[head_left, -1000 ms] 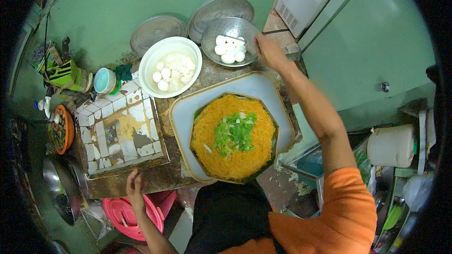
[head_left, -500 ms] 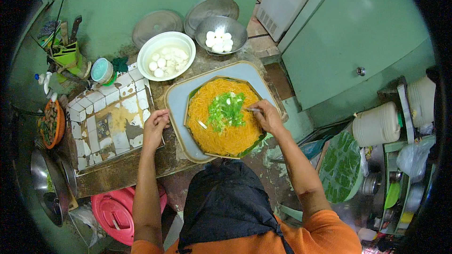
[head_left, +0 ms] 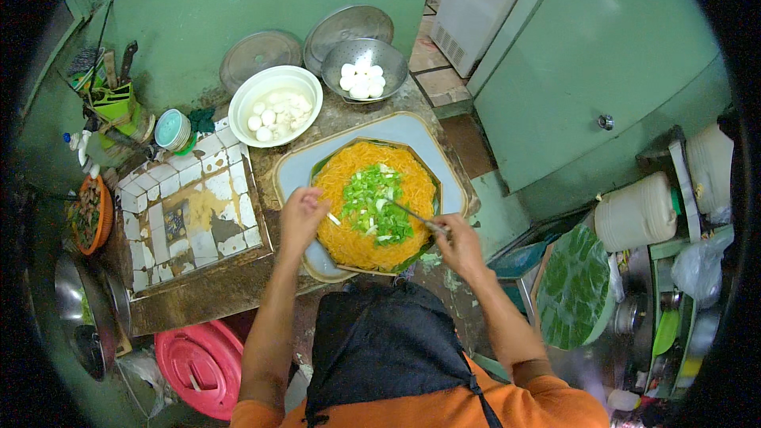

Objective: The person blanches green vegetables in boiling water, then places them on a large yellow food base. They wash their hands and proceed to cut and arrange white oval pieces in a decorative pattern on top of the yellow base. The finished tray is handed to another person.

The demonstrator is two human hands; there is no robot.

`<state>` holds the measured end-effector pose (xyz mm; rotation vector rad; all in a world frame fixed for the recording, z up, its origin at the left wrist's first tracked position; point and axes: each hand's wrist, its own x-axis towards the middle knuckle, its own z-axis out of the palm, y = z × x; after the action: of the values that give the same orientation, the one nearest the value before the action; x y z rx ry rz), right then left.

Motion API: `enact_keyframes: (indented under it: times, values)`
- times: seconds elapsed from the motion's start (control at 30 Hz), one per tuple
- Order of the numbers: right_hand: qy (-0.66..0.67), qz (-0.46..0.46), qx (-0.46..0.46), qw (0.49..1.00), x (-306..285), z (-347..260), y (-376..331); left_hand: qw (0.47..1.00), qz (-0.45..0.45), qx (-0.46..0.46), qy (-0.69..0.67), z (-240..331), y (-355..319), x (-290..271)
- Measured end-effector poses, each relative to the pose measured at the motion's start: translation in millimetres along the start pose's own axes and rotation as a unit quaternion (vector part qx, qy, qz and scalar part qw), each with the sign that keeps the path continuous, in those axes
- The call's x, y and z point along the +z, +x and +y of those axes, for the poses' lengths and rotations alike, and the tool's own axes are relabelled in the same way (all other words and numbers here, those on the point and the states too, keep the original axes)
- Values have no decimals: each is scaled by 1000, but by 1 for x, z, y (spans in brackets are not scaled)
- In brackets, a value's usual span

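A round mound of orange-yellow noodles [head_left: 408, 160] fills a leaf-lined, many-sided tray, with chopped green onions [head_left: 372, 198] heaped in its middle. My right hand [head_left: 460, 244], at the mound's right edge, is closed around a thin metal utensil [head_left: 418, 217]; its tip reaches into the greens, so its kind is hidden. Over the left edge hovers my left hand [head_left: 304, 220], fingers slightly bent and apart, with nothing visible in them. Close to its fingertips a small white strip [head_left: 334, 219] lies on the noodles. Beneath everything sits a pale blue tray [head_left: 408, 128].
Behind the tray stand a white bowl of peeled eggs in water [head_left: 238, 107] and a metal colander with eggs [head_left: 396, 79]. Two metal lids [head_left: 349, 25] lean on the wall. To the left is a tiled counter section [head_left: 202, 246]; a pink lidded bin [head_left: 198, 368] stands below.
My left hand has moved right, from beside the tray to over the noodles' edge. My right hand has drawn nearer to me, and the utensil now shows more. The greens are spread lower.
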<state>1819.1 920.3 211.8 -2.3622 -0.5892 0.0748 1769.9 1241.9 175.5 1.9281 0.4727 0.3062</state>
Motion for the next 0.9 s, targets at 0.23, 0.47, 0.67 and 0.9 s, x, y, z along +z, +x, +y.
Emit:
enact_keyframes:
  times: [0.23,0.47,0.67,0.9]
  values:
    - [8,28,69,997,5,28,11,917,-23,14,397,39,49,47]
    - [17,-26,-35,999,9,31,53,970,-54,0,235,27,61,13]
    - [-34,-106,-115,987,2,33,99,995,39,2,95,-6,32,-28]
    - [-33,-117,-167,978,8,19,136,986,134,-87,52,-32,-36,-98]
